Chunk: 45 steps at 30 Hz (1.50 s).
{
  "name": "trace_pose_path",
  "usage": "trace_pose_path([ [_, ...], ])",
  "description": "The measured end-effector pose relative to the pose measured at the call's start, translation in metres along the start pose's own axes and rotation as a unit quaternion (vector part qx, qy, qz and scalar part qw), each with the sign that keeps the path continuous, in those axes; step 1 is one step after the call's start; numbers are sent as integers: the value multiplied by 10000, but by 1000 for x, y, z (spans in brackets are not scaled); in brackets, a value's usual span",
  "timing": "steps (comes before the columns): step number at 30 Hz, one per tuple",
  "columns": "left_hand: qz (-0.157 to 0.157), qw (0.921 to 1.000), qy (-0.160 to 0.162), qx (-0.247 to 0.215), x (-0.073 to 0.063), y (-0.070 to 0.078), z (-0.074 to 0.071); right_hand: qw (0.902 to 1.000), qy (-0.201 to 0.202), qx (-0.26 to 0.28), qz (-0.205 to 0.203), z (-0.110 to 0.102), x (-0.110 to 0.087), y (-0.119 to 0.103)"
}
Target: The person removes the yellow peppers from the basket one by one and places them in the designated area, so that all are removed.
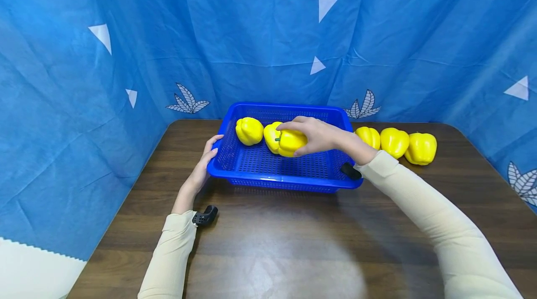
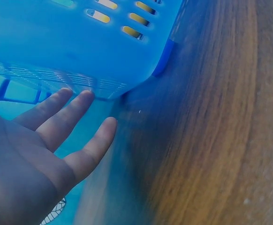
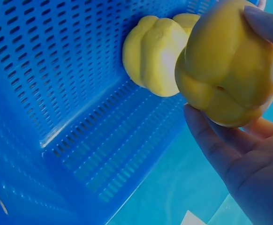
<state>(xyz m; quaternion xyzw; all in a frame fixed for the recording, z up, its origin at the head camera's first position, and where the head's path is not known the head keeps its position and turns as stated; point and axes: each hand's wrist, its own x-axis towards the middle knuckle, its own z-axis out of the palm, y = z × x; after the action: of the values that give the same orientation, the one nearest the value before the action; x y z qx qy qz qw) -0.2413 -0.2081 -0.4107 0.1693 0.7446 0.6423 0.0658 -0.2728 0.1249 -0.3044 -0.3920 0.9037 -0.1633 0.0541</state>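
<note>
A blue perforated plastic basket (image 1: 268,181) stands on the table. My right hand (image 1: 318,134) holds a yellow bell pepper (image 1: 292,143) above the basket floor, thumb on one side and fingers on the other; its green stem points left in the head view. Inside the basket lie two more yellow peppers, one at the left (image 1: 249,131) and one (image 1: 271,137) partly hidden behind the held one. At the basket's left rim, my left hand (image 1: 202,165) touches the edge. The left wrist view shows its fingers (image 2: 64,119) mostly straight and spread beside the outer wall.
To the right of the basket, three yellow peppers (image 1: 394,142) sit in a row on the brown wooden table (image 1: 268,243); the right forearm passes in front of them. A blue patterned curtain (image 1: 260,33) hangs behind and along both sides of the table.
</note>
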Motion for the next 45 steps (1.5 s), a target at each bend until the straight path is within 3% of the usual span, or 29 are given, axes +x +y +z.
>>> trace_pose_path([
  [18, 55, 10000, -65, 7, 3, 1, 1, 9980, 581, 249, 96, -19, -22, 7],
  [45, -7, 10000, -37, -7, 1, 0, 0, 9908, 1207, 403, 462, -21, -62, 22],
])
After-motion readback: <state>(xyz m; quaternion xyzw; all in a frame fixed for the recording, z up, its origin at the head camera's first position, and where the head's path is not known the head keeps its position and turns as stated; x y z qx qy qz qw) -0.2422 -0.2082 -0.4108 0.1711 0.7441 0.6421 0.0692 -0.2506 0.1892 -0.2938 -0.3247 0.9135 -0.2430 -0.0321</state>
